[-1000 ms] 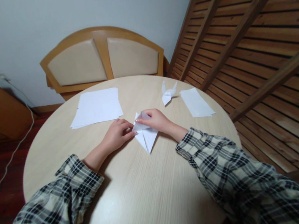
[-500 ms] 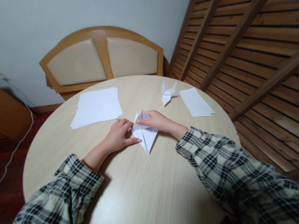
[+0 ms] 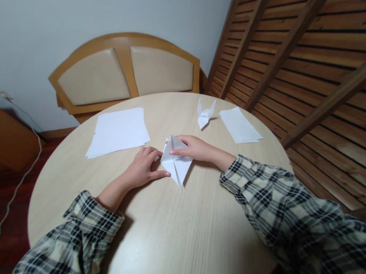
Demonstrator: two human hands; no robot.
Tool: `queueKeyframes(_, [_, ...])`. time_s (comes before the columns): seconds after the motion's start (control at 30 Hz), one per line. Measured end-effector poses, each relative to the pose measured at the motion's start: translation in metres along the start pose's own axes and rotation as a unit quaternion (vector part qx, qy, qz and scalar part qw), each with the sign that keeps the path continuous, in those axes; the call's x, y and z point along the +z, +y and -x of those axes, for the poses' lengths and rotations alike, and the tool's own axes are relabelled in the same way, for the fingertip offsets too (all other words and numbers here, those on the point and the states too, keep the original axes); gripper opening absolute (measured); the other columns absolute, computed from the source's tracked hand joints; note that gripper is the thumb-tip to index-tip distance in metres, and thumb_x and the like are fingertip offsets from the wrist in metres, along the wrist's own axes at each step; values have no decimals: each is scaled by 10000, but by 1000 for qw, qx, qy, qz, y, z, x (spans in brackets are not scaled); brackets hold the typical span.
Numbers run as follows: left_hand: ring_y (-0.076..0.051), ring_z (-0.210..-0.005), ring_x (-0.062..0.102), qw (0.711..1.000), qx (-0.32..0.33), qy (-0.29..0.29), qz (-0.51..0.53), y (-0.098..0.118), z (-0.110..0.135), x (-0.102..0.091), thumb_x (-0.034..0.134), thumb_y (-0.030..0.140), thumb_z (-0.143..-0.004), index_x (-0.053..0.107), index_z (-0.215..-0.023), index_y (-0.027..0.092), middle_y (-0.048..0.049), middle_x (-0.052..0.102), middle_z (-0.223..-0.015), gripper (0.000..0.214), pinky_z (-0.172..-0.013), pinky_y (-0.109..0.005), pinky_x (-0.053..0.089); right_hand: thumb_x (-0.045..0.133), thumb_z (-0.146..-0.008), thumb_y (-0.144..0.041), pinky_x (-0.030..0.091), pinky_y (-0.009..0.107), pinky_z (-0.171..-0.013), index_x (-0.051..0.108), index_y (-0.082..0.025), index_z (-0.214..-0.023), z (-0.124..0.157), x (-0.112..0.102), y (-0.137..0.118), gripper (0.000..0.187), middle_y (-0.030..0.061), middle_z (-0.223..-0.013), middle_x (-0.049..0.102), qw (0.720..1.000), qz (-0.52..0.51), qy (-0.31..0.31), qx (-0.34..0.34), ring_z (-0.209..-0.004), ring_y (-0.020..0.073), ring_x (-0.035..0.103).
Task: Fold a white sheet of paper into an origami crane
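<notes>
A white sheet folded into a kite-like diamond (image 3: 181, 170), with a slit down its lower half, lies at the middle of the table, one point toward me. My right hand (image 3: 199, 148) grips its upper right side, thumb on the top flap and fingers behind, partly hidden. At its left corner, my left hand (image 3: 142, 168) holds the edge between thumb and curled fingers; the fingertips are partly covered by the paper. A finished-looking white folded paper bird (image 3: 205, 118) with two raised points stands beyond my right hand.
A stack of white paper (image 3: 116, 132) lies at the back left of the round wooden table (image 3: 173, 242). Narrower paper strips (image 3: 240, 126) are at the right. Behind stands a padded chair back (image 3: 126, 69); a slatted wooden panel (image 3: 325, 60) slants along the right.
The top flap of the folded paper now lies flatter and more upright along the middle. My right thumb has shifted slightly down and right on it; my left hand moved slightly left.
</notes>
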State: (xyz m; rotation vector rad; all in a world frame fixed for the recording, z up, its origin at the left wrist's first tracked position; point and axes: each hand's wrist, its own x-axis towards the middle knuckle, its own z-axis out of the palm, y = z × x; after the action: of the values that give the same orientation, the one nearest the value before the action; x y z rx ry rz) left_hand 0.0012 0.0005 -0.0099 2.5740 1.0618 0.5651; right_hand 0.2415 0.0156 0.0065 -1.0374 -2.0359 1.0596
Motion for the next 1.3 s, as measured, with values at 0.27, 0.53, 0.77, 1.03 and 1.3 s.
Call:
queueKeyframes(0.27, [-282, -1004, 496, 1000, -16, -7, -14, 5, -2, -1, 630, 743, -810, 576, -1031, 196, -83, 569, -1035, 592, -917, -425, 436, 592, -911, -177, 511, 425, -880, 632, -241, -1165, 51, -6, -23, 265, 65, -1018, 679, 881, 246, 181, -361, -971, 228, 617])
queueKeyframes(0.53, [-295, -1061, 508, 1000, 7, 8, -21, 2, 0, 0, 642, 720, -820, 587, -1077, 178, -116, 593, -1110, 602, -945, -443, 448, 528, -939, -180, 540, 401, -849, 707, -153, -992, 74, 2, -10, 188, 94, -948, 753, 865, 338, -33, -370, -935, 227, 665])
queueKeyframes(0.77, [-309, -1229, 536, 998, 50, 7, 30, 1, -2, 0, 662, 649, -855, 584, -1140, 198, -145, 610, -1315, 539, -1054, -495, 426, 551, -960, -217, 565, 426, -924, 690, -111, -1124, 76, 0, -5, 240, 138, -1085, 741, 880, 320, -57, -347, -1046, 254, 657])
queueKeyframes(1.03, [-335, -1244, 559, 999, 27, -6, 37, 0, -3, 1, 697, 675, -803, 577, -1173, 200, -171, 618, -1323, 614, -1049, -535, 447, 543, -981, -233, 553, 461, -956, 670, -146, -1222, 74, 0, -3, 286, 163, -1191, 695, 889, 308, -87, -327, -1110, 251, 634])
queueKeyframes(1.3, [-341, -1177, 570, 1000, 9, 0, 26, 2, -4, 0, 727, 699, -747, 582, -1099, 195, -163, 622, -1252, 632, -1002, -528, 475, 554, -970, -215, 544, 429, -998, 691, -185, -1209, 72, -2, 0, 276, 124, -1230, 682, 912, 270, -95, -294, -1174, 234, 614])
